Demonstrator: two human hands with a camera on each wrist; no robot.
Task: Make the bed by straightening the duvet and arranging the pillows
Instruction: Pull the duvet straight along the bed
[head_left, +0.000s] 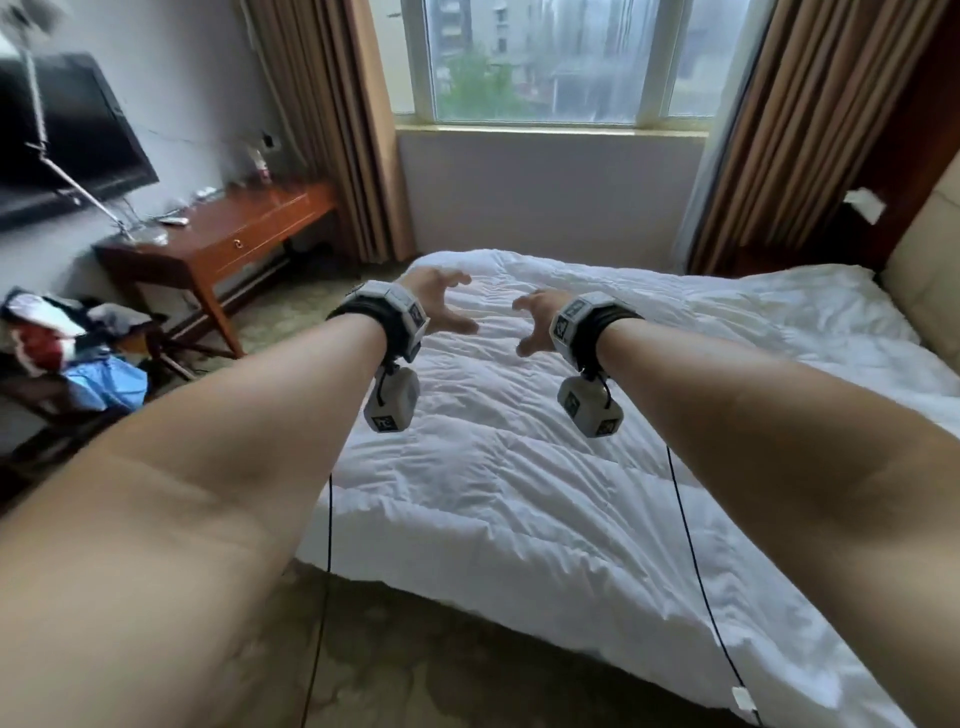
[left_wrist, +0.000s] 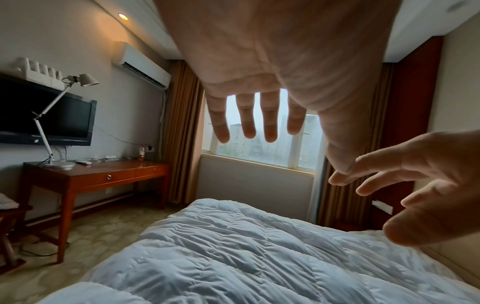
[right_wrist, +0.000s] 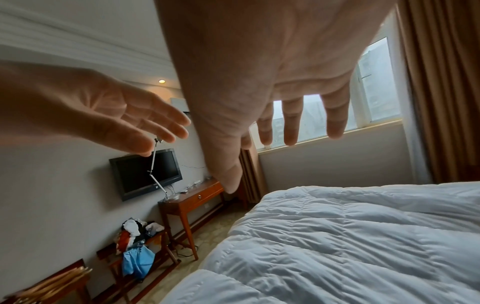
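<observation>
A white quilted duvet (head_left: 519, 467) lies spread over the bed, lightly wrinkled; it also fills the lower part of the left wrist view (left_wrist: 233, 257) and the right wrist view (right_wrist: 350, 236). Both arms reach out above it. My left hand (head_left: 441, 304) hovers over the duvet with fingers spread and holds nothing; its fingers (left_wrist: 269, 123) hang loose in front of the window. My right hand (head_left: 535, 322) hovers beside it, palms facing, fingers (right_wrist: 292, 127) apart and empty. No pillow shows in any view.
A padded beige headboard (head_left: 924, 280) stands at the right. A wooden desk (head_left: 234, 234) with a lamp (left_wrist: 62, 123) sits under a wall TV (head_left: 67, 140) on the left. Clothes (head_left: 72, 343) lie piled on a rack. Window and brown curtains (head_left: 332, 119) are ahead.
</observation>
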